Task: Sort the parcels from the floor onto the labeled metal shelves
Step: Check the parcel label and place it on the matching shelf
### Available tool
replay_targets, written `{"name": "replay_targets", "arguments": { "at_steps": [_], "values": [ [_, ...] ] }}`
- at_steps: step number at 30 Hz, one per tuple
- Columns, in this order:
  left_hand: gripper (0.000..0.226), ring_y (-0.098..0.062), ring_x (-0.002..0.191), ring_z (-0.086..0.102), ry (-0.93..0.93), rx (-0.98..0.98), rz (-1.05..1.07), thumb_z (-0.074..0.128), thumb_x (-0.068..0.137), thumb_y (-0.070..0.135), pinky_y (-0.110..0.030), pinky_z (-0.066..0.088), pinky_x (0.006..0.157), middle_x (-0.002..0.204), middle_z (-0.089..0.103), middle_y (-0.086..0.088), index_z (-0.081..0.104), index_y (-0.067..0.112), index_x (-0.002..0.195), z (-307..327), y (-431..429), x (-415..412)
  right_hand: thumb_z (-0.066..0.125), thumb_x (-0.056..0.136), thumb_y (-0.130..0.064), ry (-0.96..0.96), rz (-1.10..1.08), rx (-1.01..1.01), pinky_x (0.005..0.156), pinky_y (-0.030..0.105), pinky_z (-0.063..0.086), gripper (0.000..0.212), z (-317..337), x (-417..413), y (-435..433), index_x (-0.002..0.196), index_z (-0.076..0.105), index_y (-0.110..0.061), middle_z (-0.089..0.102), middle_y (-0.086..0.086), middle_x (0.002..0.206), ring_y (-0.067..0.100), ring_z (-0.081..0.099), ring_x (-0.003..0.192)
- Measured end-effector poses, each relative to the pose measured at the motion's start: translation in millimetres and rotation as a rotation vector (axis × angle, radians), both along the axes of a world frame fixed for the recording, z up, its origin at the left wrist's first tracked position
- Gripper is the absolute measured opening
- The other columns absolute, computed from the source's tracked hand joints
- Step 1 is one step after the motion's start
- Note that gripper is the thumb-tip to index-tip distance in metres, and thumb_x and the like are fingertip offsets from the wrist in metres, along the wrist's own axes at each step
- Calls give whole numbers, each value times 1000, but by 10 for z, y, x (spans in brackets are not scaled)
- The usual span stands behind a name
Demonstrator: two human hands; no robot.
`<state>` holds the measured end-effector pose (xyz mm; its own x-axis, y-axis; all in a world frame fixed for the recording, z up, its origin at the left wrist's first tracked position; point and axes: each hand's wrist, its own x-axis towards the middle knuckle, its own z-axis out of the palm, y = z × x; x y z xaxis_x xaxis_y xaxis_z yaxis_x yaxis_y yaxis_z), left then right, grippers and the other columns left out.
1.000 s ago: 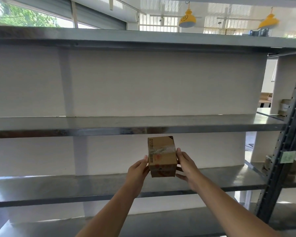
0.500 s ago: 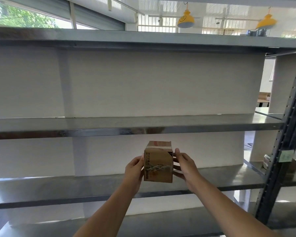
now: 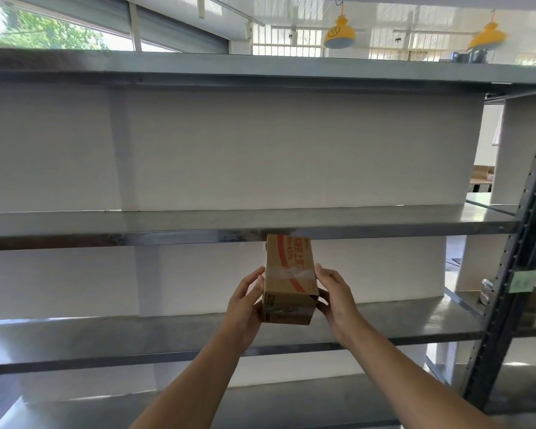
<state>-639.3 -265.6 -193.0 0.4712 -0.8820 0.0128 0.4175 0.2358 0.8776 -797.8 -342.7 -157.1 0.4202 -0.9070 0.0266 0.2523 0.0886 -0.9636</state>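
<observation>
A small brown cardboard parcel [image 3: 290, 278] with orange print and clear tape is held in the air in front of the metal shelves. My left hand [image 3: 245, 301] grips its left side and my right hand [image 3: 334, 294] grips its right side. The parcel is tilted, its long face toward me, its far end reaching up to the front edge of the upper middle shelf [image 3: 167, 235]. Below and behind it runs the lower middle shelf [image 3: 106, 335], bare where I can see it.
A dark perforated upright post [image 3: 514, 274] with a pale green label [image 3: 522, 281] stands at the right. Beyond it, a neighbouring shelf holds a small parcel [image 3: 486, 291]. A top shelf [image 3: 260, 72] and a bottom shelf [image 3: 260, 407] span the frame. White wall backs the shelves.
The parcel has been turned in my hands, so a longer face with orange print now shows, and it has risen slightly toward the upper middle shelf's edge.
</observation>
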Motion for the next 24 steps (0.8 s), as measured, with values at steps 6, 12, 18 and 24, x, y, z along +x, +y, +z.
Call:
{"name": "replay_targets", "arguments": {
  "at_steps": [6, 12, 18, 24],
  "values": [
    [30, -39, 114, 64, 41, 26, -30, 60, 100, 24, -48, 60, 77, 129, 66, -16, 63, 25, 130, 38, 5, 39, 59, 97, -25, -59, 42, 40, 83, 40, 54, 18, -6, -19, -26, 109, 59, -12, 66, 14, 116, 31, 61, 111],
    [60, -38, 117, 65, 95, 52, -119, 74, 86, 18, -45, 61, 75, 134, 62, -14, 50, 26, 140, 36, 41, 67, 57, 98, -29, -69, 48, 19, 83, 40, 56, 29, -51, -65, -44, 122, 55, -14, 63, 12, 120, 31, 62, 111],
    [52, -32, 116, 69, 102, 27, -127, 66, 95, 13, -37, 61, 81, 127, 70, -17, 49, 6, 144, 33, -14, 25, 57, 97, -28, -126, 130, 3, 81, 36, 53, 35, -68, -84, -23, 131, 55, -18, 64, 12, 125, 29, 60, 115],
    [51, -31, 101, 72, 94, -1, -80, 73, 86, 19, -43, 61, 72, 123, 71, -17, 56, 20, 134, 61, 11, -16, 54, 100, -27, -75, 91, -46, 79, 31, 53, 31, -133, -67, -65, 130, 57, -20, 63, 9, 128, 26, 58, 118]
  ]
}}
